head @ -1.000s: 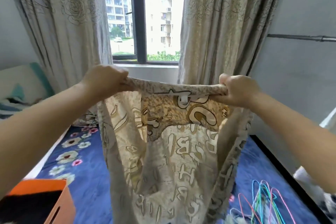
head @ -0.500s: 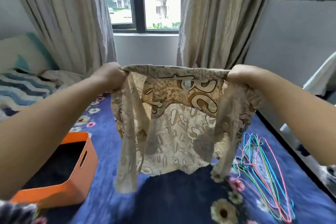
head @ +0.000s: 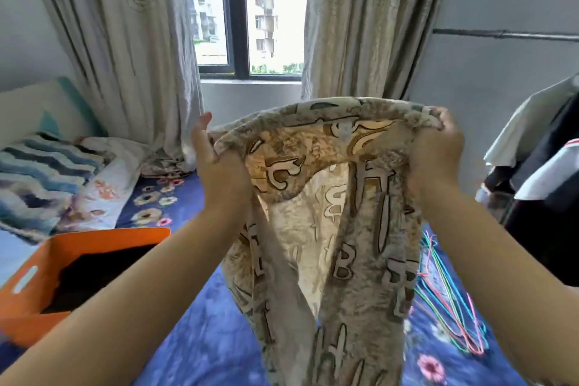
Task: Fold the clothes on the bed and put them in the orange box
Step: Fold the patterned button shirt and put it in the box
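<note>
A beige and brown patterned garment (head: 341, 229) hangs in the air in front of me, over the blue flowered bed (head: 200, 341). My left hand (head: 216, 163) holds its top left edge, thumb raised. My right hand (head: 437, 147) grips the top right edge, fingers curled round the cloth. The top edge arches between my hands and the rest hangs down in folds. The orange box (head: 94, 236) stands on the bed at the lower left, with something dark inside it.
Coloured wire hangers (head: 448, 301) lie on the bed at the right. Pillows and a striped blanket (head: 40, 178) are piled at the left. Clothes hang on a rack (head: 545, 160) at the right edge. Curtains and a window are straight ahead.
My hands have come closer together and turned, so the garment's top edge now arches and the cloth folds lengthwise. The view has tilted up a little.
</note>
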### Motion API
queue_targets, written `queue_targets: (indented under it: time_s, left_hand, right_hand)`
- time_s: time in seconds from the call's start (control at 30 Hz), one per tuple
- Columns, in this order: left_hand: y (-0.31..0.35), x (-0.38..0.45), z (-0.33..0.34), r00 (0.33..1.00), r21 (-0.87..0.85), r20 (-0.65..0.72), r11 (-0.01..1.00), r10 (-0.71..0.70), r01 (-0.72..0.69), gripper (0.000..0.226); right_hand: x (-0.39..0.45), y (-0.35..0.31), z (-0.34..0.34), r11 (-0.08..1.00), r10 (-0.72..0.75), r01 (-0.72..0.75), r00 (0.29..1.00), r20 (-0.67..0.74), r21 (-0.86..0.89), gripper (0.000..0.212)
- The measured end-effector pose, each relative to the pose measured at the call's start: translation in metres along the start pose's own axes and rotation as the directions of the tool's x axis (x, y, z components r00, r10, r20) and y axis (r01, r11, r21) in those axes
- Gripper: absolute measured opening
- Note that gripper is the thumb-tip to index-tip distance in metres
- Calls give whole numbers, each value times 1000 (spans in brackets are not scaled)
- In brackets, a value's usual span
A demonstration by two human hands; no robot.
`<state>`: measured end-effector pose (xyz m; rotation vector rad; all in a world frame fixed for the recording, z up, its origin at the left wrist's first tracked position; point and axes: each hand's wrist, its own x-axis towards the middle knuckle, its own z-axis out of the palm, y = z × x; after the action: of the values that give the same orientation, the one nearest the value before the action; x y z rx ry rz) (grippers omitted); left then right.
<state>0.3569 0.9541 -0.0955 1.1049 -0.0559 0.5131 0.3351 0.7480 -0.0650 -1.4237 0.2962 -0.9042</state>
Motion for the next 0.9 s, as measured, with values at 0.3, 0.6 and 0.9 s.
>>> queue_targets:
  time_s: [0.3,0.6,0.9]
  left_hand:
    - [-64,11,-31,942,637,258,695,213,-332,56]
    - [-231,119,-28,968,880,149,474,-202,-36,60]
    - [-428,145,-115,581,993,-40,32,-813,114,83]
  right_hand:
    - [3,78,27,867,-26,157,962,273,-472,24]
    - [86,265,110,713,391,37,808,441,-700,46]
    - [96,499,100,507,823,-136,371,431,-851,27]
